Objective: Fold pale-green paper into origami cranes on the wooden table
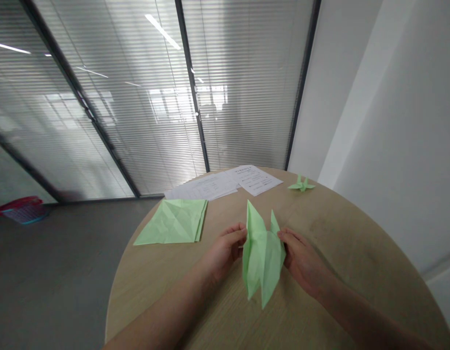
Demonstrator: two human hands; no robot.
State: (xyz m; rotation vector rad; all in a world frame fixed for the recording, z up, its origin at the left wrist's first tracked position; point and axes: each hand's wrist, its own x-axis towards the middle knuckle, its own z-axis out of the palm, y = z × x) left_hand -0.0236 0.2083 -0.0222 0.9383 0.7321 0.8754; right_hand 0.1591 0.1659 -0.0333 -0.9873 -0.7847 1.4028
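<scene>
A half-folded light green origami piece (263, 253) with two points up and two points down is held just above the round wooden table (337, 243). My left hand (225, 250) pinches its left edge. My right hand (303, 260) pinches its right edge. Both hands have fingers closed on the paper.
A creased green paper square (171, 222) lies flat at the table's left. White printed sheets (225, 183) lie at the far edge. A small finished green origami figure (301, 185) sits far right. Glass walls with blinds stand behind; a red basket (22, 209) is on the floor at left.
</scene>
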